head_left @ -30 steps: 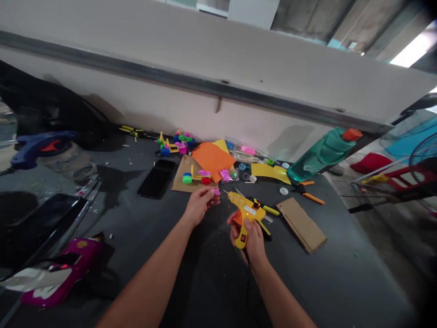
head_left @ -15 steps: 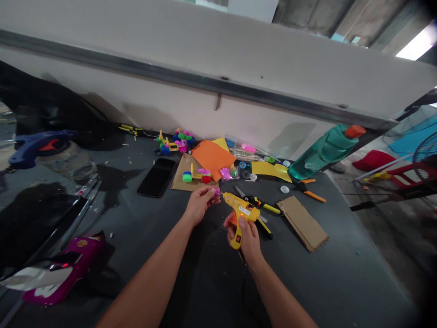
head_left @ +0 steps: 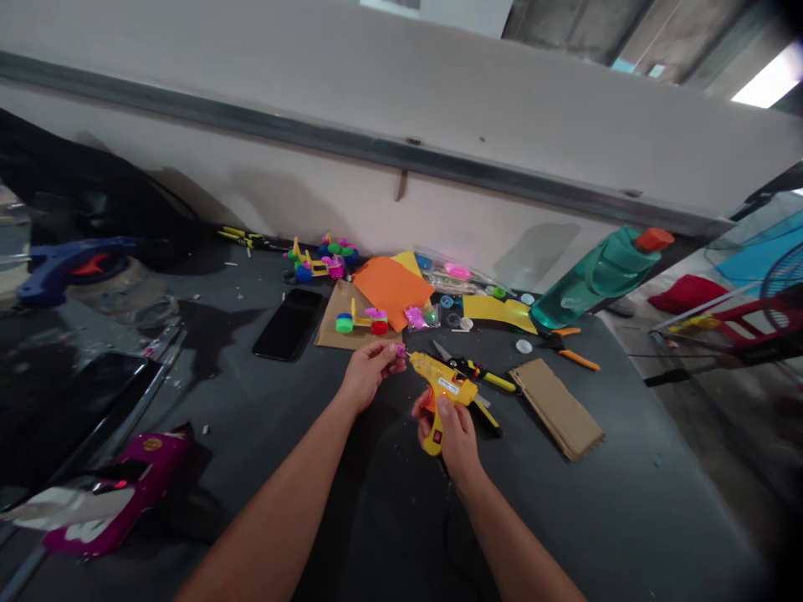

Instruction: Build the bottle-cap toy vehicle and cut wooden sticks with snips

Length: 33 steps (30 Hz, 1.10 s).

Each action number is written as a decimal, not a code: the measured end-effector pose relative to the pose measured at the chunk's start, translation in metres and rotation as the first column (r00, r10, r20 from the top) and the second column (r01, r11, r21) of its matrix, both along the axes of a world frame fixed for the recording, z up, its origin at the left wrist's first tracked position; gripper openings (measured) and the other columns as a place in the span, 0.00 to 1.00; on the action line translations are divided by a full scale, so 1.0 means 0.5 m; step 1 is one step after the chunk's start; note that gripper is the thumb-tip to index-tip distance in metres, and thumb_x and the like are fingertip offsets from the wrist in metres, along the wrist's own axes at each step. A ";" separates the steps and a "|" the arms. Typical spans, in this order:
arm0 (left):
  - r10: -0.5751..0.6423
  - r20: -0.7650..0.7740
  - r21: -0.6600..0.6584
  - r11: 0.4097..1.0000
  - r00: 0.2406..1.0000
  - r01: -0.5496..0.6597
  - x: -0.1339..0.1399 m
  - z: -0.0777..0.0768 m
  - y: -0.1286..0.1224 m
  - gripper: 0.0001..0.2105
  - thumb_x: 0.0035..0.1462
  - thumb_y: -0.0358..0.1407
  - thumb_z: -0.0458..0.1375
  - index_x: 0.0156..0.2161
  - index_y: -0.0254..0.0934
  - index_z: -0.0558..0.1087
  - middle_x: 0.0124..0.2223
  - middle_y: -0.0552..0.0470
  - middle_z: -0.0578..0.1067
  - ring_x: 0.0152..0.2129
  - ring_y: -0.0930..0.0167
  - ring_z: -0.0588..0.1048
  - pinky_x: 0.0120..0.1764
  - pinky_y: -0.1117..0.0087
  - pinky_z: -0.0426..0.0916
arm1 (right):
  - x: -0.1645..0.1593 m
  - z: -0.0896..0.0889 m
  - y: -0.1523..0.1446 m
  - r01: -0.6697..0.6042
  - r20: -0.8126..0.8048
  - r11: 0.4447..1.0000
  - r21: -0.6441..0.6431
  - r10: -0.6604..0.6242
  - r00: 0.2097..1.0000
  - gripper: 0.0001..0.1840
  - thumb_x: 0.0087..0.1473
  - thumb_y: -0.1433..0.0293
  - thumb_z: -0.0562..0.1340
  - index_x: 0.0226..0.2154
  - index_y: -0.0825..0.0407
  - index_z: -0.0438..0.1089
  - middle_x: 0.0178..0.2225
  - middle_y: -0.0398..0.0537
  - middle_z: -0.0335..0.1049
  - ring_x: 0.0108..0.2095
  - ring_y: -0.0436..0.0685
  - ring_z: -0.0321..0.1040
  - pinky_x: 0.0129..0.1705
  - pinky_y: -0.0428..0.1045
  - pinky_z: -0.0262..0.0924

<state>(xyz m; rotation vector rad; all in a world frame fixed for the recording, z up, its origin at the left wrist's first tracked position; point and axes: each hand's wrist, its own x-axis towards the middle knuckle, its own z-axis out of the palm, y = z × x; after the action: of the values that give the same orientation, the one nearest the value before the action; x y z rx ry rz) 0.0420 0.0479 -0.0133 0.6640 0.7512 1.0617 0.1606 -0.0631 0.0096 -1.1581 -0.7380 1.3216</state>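
Observation:
My right hand [head_left: 452, 433] is wrapped round the grip of a yellow hot glue gun [head_left: 439, 386], its nozzle pointing left. Between the thumb and fingers of my left hand [head_left: 369, 374] is a small purple piece [head_left: 401, 350], too small to make out fully. The nozzle tip is at or very close to this piece; whether they touch I cannot tell. Just beyond, a small toy car [head_left: 362, 319] with green and red wheels stands on a piece of cardboard [head_left: 332, 330]. Scissors [head_left: 461, 365] lie behind the glue gun, partly hidden by it.
A black phone [head_left: 287, 326] lies left of the cardboard, under an orange sheet [head_left: 395, 288]. To the right are a folded cardboard piece [head_left: 558, 410], orange-handled pliers [head_left: 568, 347] and a green bottle [head_left: 593, 280]. A magenta device [head_left: 135, 485] sits at the near left.
Both hands stay in nearly the same place, with the glue gun nozzle still at the purple piece. The view has shifted very slightly.

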 end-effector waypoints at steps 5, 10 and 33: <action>0.005 -0.003 -0.002 1.000 1.000 -0.005 0.000 -0.001 0.001 0.11 0.43 0.38 0.65 0.31 0.32 0.75 0.26 0.51 0.74 0.23 0.75 0.72 0.34 0.70 0.70 | 0.000 -0.005 -0.001 0.002 -0.001 1.000 -0.021 -0.002 1.000 0.19 0.52 0.54 0.56 0.27 0.54 0.67 0.19 0.42 0.62 0.17 0.45 0.52 0.18 0.42 0.51; 0.013 -0.001 -0.005 1.000 1.000 -0.013 0.001 -0.002 0.001 0.11 0.43 0.37 0.65 0.31 0.32 0.75 0.27 0.51 0.75 0.23 0.75 0.72 0.33 0.70 0.70 | 0.002 -0.009 -0.001 0.005 0.019 1.000 -0.004 -0.005 1.000 0.19 0.53 0.55 0.55 0.28 0.54 0.67 0.21 0.43 0.64 0.17 0.45 0.54 0.19 0.42 0.52; 0.011 0.007 -0.008 1.000 1.000 -0.011 0.001 0.003 0.000 0.11 0.42 0.38 0.66 0.31 0.31 0.75 0.27 0.52 0.74 0.23 0.76 0.72 0.33 0.71 0.71 | 0.004 -0.009 -0.002 -0.029 0.071 0.999 0.016 0.028 0.997 0.21 0.54 0.55 0.54 0.24 0.55 0.65 0.20 0.43 0.63 0.17 0.44 0.54 0.18 0.41 0.51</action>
<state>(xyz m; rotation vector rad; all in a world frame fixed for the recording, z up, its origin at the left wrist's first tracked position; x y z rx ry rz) 0.0423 0.0479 -0.0118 0.6503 0.7533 1.0698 0.1625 -0.0643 0.0053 -1.1898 -0.8187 1.3008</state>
